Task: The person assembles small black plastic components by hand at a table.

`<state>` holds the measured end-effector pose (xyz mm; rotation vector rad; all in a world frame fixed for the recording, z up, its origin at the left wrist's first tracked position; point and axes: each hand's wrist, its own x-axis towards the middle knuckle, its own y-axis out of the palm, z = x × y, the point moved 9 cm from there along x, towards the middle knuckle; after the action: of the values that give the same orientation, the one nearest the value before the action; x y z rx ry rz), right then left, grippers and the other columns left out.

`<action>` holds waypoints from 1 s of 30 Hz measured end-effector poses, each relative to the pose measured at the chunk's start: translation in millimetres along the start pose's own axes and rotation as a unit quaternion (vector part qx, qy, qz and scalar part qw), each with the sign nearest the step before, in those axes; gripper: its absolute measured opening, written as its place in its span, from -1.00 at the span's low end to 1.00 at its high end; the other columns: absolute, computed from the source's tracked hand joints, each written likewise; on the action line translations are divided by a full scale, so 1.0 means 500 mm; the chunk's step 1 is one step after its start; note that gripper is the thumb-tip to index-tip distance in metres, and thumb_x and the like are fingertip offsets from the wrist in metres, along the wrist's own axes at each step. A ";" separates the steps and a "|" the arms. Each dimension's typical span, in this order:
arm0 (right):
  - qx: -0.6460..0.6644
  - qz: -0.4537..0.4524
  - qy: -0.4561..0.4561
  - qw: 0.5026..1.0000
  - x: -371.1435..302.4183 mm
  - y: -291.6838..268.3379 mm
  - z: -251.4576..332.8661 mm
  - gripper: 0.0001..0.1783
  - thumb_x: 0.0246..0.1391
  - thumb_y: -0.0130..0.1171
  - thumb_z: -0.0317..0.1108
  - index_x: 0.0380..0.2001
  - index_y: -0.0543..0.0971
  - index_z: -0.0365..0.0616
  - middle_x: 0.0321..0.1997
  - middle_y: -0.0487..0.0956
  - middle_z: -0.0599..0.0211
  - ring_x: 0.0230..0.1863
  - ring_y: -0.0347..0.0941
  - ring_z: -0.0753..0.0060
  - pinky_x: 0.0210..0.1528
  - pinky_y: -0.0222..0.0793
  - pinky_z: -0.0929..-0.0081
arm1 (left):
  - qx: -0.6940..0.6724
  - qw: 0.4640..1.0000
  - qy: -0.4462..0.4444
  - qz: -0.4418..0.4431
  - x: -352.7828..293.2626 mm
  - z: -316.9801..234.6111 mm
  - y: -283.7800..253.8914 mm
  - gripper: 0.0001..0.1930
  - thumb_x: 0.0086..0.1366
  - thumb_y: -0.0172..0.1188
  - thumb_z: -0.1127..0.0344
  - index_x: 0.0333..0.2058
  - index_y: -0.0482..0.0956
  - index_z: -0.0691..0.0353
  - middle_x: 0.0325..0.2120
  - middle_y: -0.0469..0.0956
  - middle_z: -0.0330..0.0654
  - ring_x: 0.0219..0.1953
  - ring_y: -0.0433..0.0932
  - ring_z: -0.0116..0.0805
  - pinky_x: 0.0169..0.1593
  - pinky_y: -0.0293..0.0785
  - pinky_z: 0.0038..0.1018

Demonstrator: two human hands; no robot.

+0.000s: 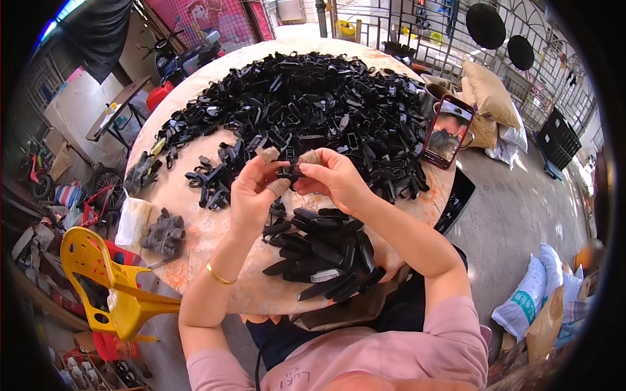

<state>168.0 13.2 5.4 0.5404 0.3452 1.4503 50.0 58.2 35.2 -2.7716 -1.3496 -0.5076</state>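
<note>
Above the middle of the round table, my left hand [254,189] and my right hand [332,177] meet at the fingertips. Both pinch a small black plastic piece [287,171], mostly covered by the fingers; its exact kind cannot be made out. Brownish coverings wrap several fingertips on both hands. Beyond them spreads a large heap of small black plastic parts [306,107], some looking like clips or frames. Closer to my body, below the hands, lies a smaller pile of longer, smooth black pieces [326,251].
A phone [448,130] leans upright at the table's right side. On the left are a dark grey bunched glove [164,233] and a whitish roll [134,221]. A yellow plastic chair [88,251] stands left of the table; sacks [490,91] sit at the far right.
</note>
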 end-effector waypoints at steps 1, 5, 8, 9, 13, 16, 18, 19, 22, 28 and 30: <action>-0.033 -0.003 -0.002 0.999 -0.001 -0.001 0.000 -0.85 0.05 0.11 -0.42 -0.32 0.41 -0.24 -0.38 0.50 0.30 -0.40 0.53 0.43 -0.36 0.51 0.52 | -0.003 1.000 -0.002 -0.001 -0.001 0.002 -0.003 -0.61 0.06 0.14 0.66 -0.09 0.38 0.35 -0.19 0.51 -0.13 -0.19 0.47 -0.47 -0.11 0.42 -0.58; -0.116 0.015 0.016 0.993 -0.005 0.013 -0.008 -0.82 0.08 0.09 -0.36 -0.34 0.38 -0.25 -0.42 0.48 0.31 -0.47 0.52 0.45 -0.46 0.50 0.55 | 0.003 1.000 -0.008 -0.026 -0.005 -0.007 -0.014 -0.61 0.06 0.13 0.67 -0.08 0.41 0.36 -0.18 0.51 -0.11 -0.19 0.48 -0.48 -0.14 0.44 -0.61; -0.129 0.016 0.017 0.991 -0.006 0.017 -0.019 -0.80 0.11 0.07 -0.34 -0.35 0.35 -0.24 -0.44 0.47 0.31 -0.51 0.52 0.45 -0.50 0.50 0.56 | 0.016 0.999 0.008 -0.034 -0.005 -0.010 -0.016 -0.59 0.08 0.11 0.66 -0.04 0.41 0.36 -0.17 0.51 -0.12 -0.20 0.48 -0.51 -0.15 0.44 -0.63; -0.119 0.005 0.005 0.993 -0.008 0.016 -0.018 -0.81 0.11 0.06 -0.34 -0.35 0.34 -0.23 -0.44 0.47 0.31 -0.50 0.52 0.45 -0.50 0.49 0.56 | 0.015 0.999 0.009 -0.034 -0.006 -0.009 -0.017 -0.59 0.08 0.11 0.66 -0.04 0.41 0.36 -0.17 0.51 -0.12 -0.20 0.48 -0.51 -0.15 0.44 -0.63; -0.099 -0.008 -0.029 0.995 -0.014 0.027 -0.020 -0.84 0.14 0.01 -0.35 -0.36 0.31 -0.22 -0.45 0.46 0.31 -0.49 0.52 0.46 -0.49 0.49 0.58 | 0.022 0.999 0.003 -0.030 -0.007 -0.009 -0.016 -0.59 0.10 0.10 0.65 -0.02 0.39 0.38 -0.17 0.51 -0.14 -0.20 0.46 -0.54 -0.15 0.43 -0.65; -0.110 -0.020 -0.052 0.992 -0.018 0.035 -0.015 -0.86 0.14 0.00 -0.38 -0.34 0.32 -0.23 -0.45 0.45 0.34 -0.49 0.51 0.50 -0.49 0.47 0.61 | 0.014 0.999 0.007 -0.039 -0.013 -0.008 -0.012 -0.60 0.11 0.10 0.64 -0.03 0.39 0.38 -0.16 0.51 -0.14 -0.20 0.46 -0.55 -0.14 0.42 -0.65; -0.151 -0.030 -0.081 0.985 -0.017 0.034 -0.003 -0.86 0.14 0.00 -0.40 -0.33 0.32 -0.24 -0.45 0.44 0.35 -0.50 0.50 0.53 -0.50 0.46 0.62 | 0.005 0.998 0.008 -0.054 -0.019 -0.006 -0.010 -0.61 0.11 0.11 0.64 -0.03 0.40 0.39 -0.16 0.51 -0.14 -0.20 0.46 -0.55 -0.13 0.41 -0.65; -0.192 -0.040 -0.111 0.974 -0.020 0.033 0.009 -0.86 0.13 0.01 -0.42 -0.31 0.32 -0.26 -0.45 0.44 0.36 -0.51 0.49 0.56 -0.50 0.45 0.64 | 0.006 0.999 0.022 -0.035 -0.021 -0.014 0.002 -0.62 0.12 0.10 0.63 -0.03 0.40 0.38 -0.16 0.51 -0.13 -0.18 0.46 -0.54 -0.11 0.41 -0.63; -0.228 -0.033 -0.154 0.961 -0.029 0.043 0.019 -0.86 0.12 0.01 -0.46 -0.30 0.32 -0.28 -0.44 0.45 0.37 -0.52 0.48 0.58 -0.51 0.43 0.66 | -0.026 0.999 0.007 -0.032 -0.017 -0.009 0.000 -0.63 0.13 0.09 0.62 -0.04 0.41 0.37 -0.15 0.51 -0.13 -0.14 0.46 -0.51 -0.06 0.39 -0.60; -0.314 0.034 -0.082 0.945 -0.023 0.057 -0.003 -0.65 0.00 0.18 -0.23 -0.26 0.42 -0.30 -0.51 0.48 0.35 -0.55 0.42 0.62 -0.51 0.33 0.62 | -0.125 0.992 0.017 0.023 -0.007 -0.019 -0.015 -0.65 0.14 0.07 0.61 -0.05 0.42 0.36 -0.12 0.49 -0.12 -0.08 0.45 -0.41 0.00 0.36 -0.55; -0.395 0.041 -0.156 0.905 -0.032 0.066 0.020 -0.69 -0.04 0.19 -0.27 -0.33 0.48 -0.33 -0.58 0.47 0.33 -0.56 0.42 0.54 -0.52 0.31 0.61 | -0.134 0.987 -0.052 0.072 -0.006 -0.010 0.008 -0.67 0.13 0.11 0.58 -0.08 0.44 0.37 -0.11 0.49 -0.11 -0.07 0.45 -0.42 0.00 0.36 -0.55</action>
<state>144.1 -3.0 30.1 0.1115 -0.5201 1.4143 49.8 52.4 39.7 -3.1244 -1.1646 -0.5849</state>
